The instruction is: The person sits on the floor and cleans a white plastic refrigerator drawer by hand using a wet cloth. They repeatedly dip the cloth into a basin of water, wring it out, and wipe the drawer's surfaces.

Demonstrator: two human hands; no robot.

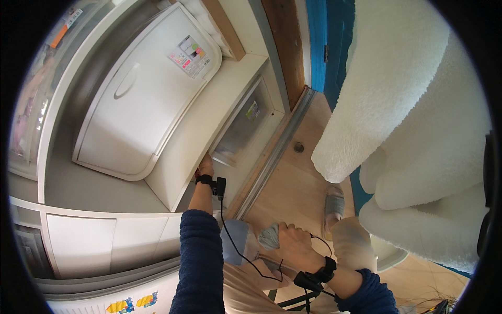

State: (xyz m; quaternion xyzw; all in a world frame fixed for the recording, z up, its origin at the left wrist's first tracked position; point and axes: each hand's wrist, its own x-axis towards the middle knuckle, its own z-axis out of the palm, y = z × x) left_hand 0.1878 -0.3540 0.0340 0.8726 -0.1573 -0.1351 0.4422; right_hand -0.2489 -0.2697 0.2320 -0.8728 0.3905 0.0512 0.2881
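Note:
My left hand (206, 165) reaches into the lower compartment of a white shelf unit (208, 117); its fingers are partly hidden by the shelf edge, and whatever they touch is hard to make out, apart from a bit of red. Beside it stands a translucent plastic drawer box (243, 133) with a green-and-white label. Over the wooden floor, my right hand (296, 243) is closed around a bunched grey cloth (269, 236). Each wrist carries a black strap with a small cabled device.
A white lidded flap box (145, 94) lies in the upper compartment. White fluffy towels (376, 98) hang at the right. A metal door track (274, 157) runs along the floor beside the shelf. A slippered foot (334, 204) and a blue-grey container (235, 239) are below.

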